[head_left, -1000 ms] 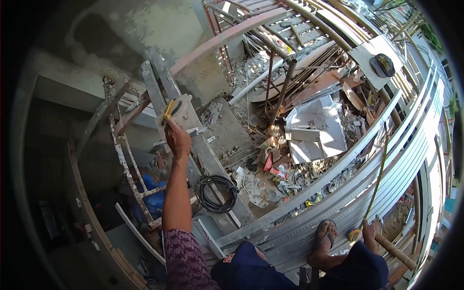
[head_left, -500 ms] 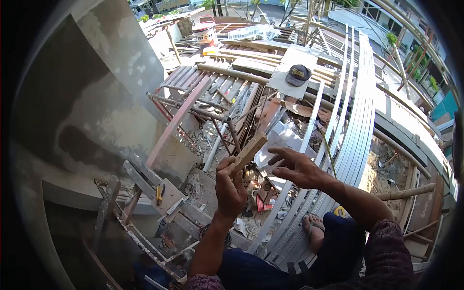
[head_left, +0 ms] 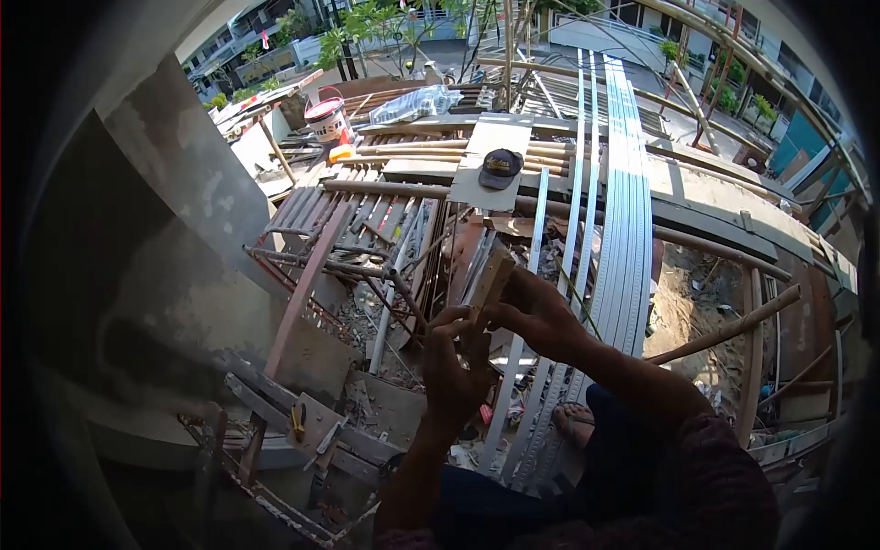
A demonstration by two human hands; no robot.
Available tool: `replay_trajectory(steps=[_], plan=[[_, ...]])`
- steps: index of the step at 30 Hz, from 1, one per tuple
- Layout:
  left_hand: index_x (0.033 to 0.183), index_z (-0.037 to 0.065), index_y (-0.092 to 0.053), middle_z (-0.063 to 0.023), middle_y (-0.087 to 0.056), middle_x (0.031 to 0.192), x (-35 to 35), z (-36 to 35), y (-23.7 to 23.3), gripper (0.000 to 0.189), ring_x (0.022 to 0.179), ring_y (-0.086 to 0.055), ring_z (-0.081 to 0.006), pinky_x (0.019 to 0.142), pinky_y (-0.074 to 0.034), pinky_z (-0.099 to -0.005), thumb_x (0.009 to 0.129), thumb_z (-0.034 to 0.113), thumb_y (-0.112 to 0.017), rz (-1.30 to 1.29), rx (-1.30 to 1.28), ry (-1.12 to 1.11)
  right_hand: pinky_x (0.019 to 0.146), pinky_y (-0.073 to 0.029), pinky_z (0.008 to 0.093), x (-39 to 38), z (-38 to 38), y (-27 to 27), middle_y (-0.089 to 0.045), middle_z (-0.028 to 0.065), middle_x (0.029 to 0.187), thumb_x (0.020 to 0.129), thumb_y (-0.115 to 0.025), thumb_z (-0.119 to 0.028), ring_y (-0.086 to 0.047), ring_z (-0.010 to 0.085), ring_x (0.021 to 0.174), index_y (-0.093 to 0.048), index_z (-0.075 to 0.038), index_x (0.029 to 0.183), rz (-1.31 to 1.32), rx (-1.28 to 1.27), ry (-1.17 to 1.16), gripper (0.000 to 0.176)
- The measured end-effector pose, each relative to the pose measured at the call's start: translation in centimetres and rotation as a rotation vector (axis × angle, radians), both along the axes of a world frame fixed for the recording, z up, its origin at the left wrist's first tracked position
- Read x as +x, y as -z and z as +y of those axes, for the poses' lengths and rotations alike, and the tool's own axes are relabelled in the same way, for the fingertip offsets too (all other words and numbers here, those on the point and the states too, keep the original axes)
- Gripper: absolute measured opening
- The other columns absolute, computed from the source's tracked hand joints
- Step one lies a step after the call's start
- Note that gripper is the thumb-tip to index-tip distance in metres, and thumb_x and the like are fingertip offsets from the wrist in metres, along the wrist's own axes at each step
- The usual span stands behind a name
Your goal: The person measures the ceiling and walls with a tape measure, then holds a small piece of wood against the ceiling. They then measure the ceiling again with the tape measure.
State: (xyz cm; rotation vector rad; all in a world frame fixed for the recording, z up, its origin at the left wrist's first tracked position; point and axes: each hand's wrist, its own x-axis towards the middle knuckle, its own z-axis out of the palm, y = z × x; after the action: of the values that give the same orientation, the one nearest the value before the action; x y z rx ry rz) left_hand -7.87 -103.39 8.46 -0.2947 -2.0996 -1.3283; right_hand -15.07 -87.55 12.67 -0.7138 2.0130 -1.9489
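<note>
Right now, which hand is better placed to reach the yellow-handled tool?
Probably the left hand: it is nearer the yellow-handled tool, while the right hand is farther. Both touch the wooden block, which the right could hold.

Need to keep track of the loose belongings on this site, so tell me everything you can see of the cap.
The cap is dark, with a rounded crown and a curved brim, and looks like cloth. Yellowish lettering crosses its front, too small to read surely. It sits crown up, brim towards the camera, on a pale flat board laid over the poles. Only the board is seen touching it. Its back and inside are hidden.
</note>
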Motion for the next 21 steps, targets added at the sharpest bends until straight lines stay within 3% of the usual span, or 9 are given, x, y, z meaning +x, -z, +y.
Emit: replay_trajectory(steps=[6, 11, 14, 19, 21], plan=[[0.115, 0.000, -0.063, -0.0165, -0.064, 0.110, -1.2, -0.4, -2.5, 0.024, 0.106, -0.062, -0.0310, 0.091, -0.050, -0.0407, 0.094, 0.011, -0.062, -0.076, 0.006, -0.106, 0.094, -0.054, 0.0388, 0.3, 1.7, 1.4, -0.064, 0.0210, 0.115, 0.092, -0.070, -0.025, -0.067, 0.0272, 0.107, -0.052, 0.007, 0.123, 0.037, 0.082, 0.048, 0.048], [0.108, 0.004, -0.071, -0.0127, -0.068, 0.106, -2.9, 1.3, -3.8, 0.018, 0.101, -0.065, -0.0252, 0.086, -0.052, -0.0370, 0.093, 0.011, -0.064, -0.183, 0.118, 0.031, 0.094, -0.054, 0.0395, 1.1, 2.9, 0.0, -0.065, 0.0212, 0.113, 0.092, -0.071, -0.027, -0.067, 0.0265, 0.106, -0.052, 0.006, 0.121, 0.018, 0.153, 0.012, 0.048], [0.110, 0.003, -0.070, -0.0114, -0.069, 0.104, -3.7, 1.9, -3.1, 0.020, 0.094, -0.067, -0.0196, 0.078, -0.051, -0.0323, 0.093, 0.011, -0.065, -0.091, 0.076, 0.085, 0.093, -0.054, 0.0398, 0.9, 3.7, 0.8, -0.065, 0.0205, 0.112, 0.092, -0.071, -0.027, -0.067, 0.0267, 0.106, -0.053, 0.006, 0.121, 0.026, 0.151, 0.002, 0.047], [0.101, 0.002, -0.068, -0.0106, -0.070, 0.094, -5.3, 2.4, -1.4, 0.012, 0.084, -0.067, -0.0161, 0.072, -0.052, -0.0299, 0.094, 0.011, -0.065, -0.103, 0.101, 0.174, 0.090, -0.053, 0.0386, 0.6, 5.5, 0.8, -0.065, 0.0168, 0.110, 0.092, -0.070, -0.029, -0.065, 0.0244, 0.104, -0.054, 0.006, 0.122, -0.172, 0.075, -0.076, 0.048], [0.099, 0.002, -0.064, -0.0079, -0.069, 0.088, -5.4, 2.7, -1.7, 0.008, 0.078, -0.064, -0.0108, 0.068, -0.050, -0.0263, 0.095, 0.009, -0.063, -0.302, 0.207, 0.192, 0.089, -0.053, 0.0377, 0.5, 5.8, 1.0, -0.064, 0.0156, 0.110, 0.092, -0.070, -0.031, -0.064, 0.0228, 0.103, -0.054, 0.005, 0.123, -0.218, 0.009, -0.079, 0.050]])
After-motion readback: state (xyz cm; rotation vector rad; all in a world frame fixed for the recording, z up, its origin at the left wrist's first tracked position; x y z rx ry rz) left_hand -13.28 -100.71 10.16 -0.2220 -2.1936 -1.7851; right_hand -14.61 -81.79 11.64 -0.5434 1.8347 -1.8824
